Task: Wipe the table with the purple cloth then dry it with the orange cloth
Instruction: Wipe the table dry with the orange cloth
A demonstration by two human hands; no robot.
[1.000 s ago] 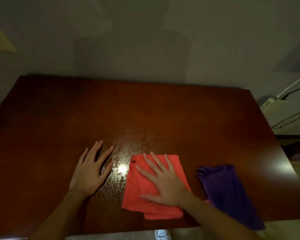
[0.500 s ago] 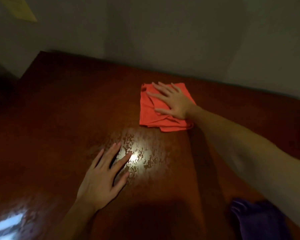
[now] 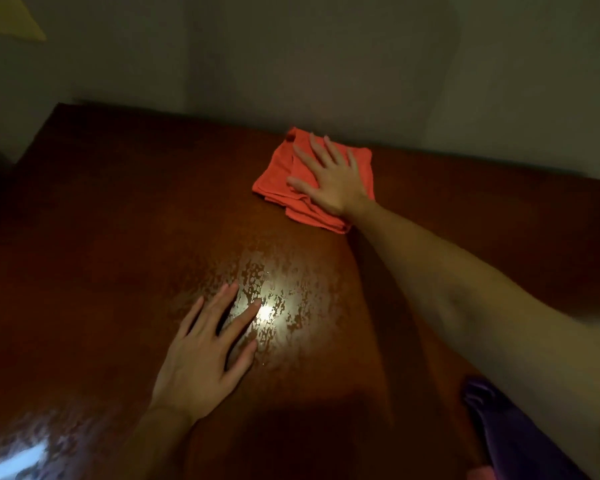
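Right hand [image 3: 329, 180]: mine, arm stretched out across to the far side, palm flat on the orange cloth [image 3: 310, 183], fingers straight and spread, pressing down rather than grabbing.
Left hand [image 3: 205, 351]: mine, flat on the surface [image 3: 118, 237] near me, left of centre, fingers straight and splayed, holding nothing.
Orange cloth: folded, lying flat near the far edge, a bit right of centre, its far corner almost at the wall [image 3: 291, 57]. Near and left edges stick out from under my hand; layered folds show along the near edge.
Purple cloth [image 3: 506, 434]: near right corner of view, bunched on the surface, partly under my right forearm and cut off by the frame edge. Well apart from the orange cloth.
Surface: dark reddish-brown wood, glossy. Bright lamp glare just past my left fingertips, with a mottled, streaky film around it. Second blotchy reflection at the near left corner.
Wall: plain, dim, runs right behind the far edge.
Yellow shape [image 3: 13, 17]: upper left on the wall, cannot tell what it is.
Lighting: low, detail in the corners is murky.
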